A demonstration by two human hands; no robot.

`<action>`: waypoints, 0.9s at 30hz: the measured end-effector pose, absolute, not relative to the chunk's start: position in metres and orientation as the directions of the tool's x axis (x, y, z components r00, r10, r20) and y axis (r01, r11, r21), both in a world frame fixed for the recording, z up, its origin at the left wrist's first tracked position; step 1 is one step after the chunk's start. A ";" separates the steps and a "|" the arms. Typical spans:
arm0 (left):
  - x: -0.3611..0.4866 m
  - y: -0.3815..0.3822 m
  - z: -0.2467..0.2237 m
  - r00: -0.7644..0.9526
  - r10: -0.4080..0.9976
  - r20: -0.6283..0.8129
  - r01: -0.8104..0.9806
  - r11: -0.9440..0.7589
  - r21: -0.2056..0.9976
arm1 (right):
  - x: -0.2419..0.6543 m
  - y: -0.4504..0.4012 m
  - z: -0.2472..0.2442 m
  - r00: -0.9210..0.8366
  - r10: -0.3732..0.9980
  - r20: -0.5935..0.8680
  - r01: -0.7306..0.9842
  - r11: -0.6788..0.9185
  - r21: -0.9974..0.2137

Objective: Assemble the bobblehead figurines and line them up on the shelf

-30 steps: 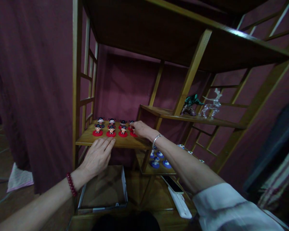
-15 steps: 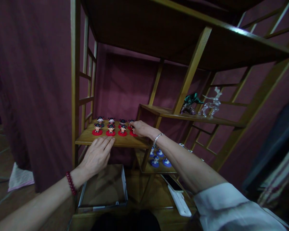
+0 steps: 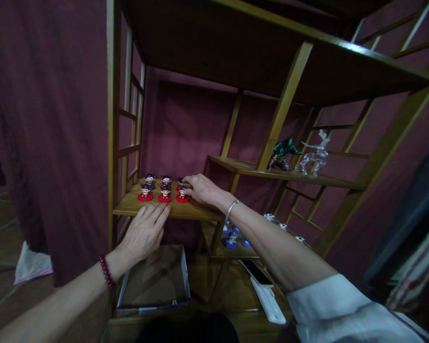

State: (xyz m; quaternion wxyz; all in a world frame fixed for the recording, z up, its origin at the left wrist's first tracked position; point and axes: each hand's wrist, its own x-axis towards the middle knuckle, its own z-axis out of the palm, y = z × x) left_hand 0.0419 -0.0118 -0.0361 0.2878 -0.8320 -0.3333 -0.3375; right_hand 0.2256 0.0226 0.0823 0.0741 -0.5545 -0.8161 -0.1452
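Small black-haired figurines on red bases stand in two rows on the left wooden shelf (image 3: 128, 206). My right hand (image 3: 204, 189) reaches over the right end of the rows. Its fingertips are at the third front figurine (image 3: 182, 194) and the one behind it, and it hides the figurines farther right. Whether the fingers grip one is hard to tell. My left hand (image 3: 145, 231) lies with fingers extended at the shelf's front edge, just below the front-row figurines (image 3: 165, 193), holding nothing.
Below are an open box (image 3: 155, 281), a phone (image 3: 257, 273) on a white object (image 3: 270, 302), and blue-based figurines (image 3: 230, 240) on a lower shelf. A clear deer figure (image 3: 314, 155) and a dark green ornament (image 3: 284, 153) stand on the right shelf. A curtain hangs left.
My right hand has moved left along the rows, from the fourth front figurine to the third. My left hand has stayed in place at the shelf edge.
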 end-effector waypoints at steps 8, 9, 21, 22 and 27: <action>0.041 -0.010 -0.038 0.549 0.345 0.761 0.740 -0.624 -0.251 | 0.222 0.036 0.069 -0.349 0.908 0.234 0.937 0.339 0.083; 0.041 -0.009 -0.038 0.550 0.344 0.761 0.736 -0.629 -0.248 | 0.222 0.037 0.069 -0.350 0.906 0.237 0.937 0.342 0.075; 0.040 -0.009 -0.039 0.545 0.343 0.765 0.731 -0.641 -0.234 | 0.215 0.033 0.078 -0.377 0.909 0.178 0.926 0.366 0.089; 0.040 -0.009 -0.039 0.546 0.344 0.764 0.731 -0.641 -0.234 | 0.215 0.033 0.078 -0.380 0.908 0.177 0.925 0.370 0.089; 0.040 -0.009 -0.039 0.553 0.356 0.754 0.735 -0.635 -0.239 | 0.215 0.031 0.077 -0.370 0.911 0.180 0.929 0.359 0.090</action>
